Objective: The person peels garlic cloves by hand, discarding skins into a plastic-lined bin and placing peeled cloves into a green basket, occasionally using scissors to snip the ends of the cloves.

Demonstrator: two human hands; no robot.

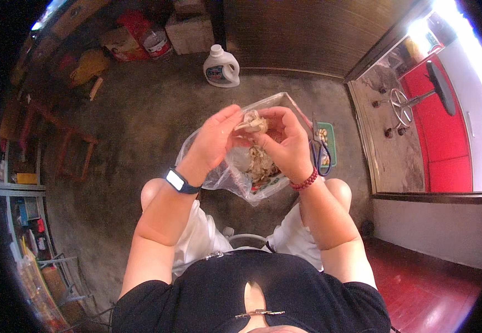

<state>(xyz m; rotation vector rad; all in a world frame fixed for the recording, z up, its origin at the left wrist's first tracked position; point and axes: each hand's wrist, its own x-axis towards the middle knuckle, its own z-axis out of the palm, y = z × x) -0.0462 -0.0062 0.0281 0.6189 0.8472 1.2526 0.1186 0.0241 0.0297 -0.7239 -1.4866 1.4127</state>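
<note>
Over the crumpled clear plastic bag (216,177), near its far edge, the fingers of left hand (210,140) and right hand (288,139) grip a pale, papery garlic bulb (255,121) I'd keep low so scraps drop inside.

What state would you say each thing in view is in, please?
Garlic bulb: held by left hand and right hand
Plastic bag: open, papery skins inside
Scissors: blades open or shut unclear
Green basket: holding pale cloves
White jug: upright, capped
Wheeled stool: upright, unoccupied
</note>
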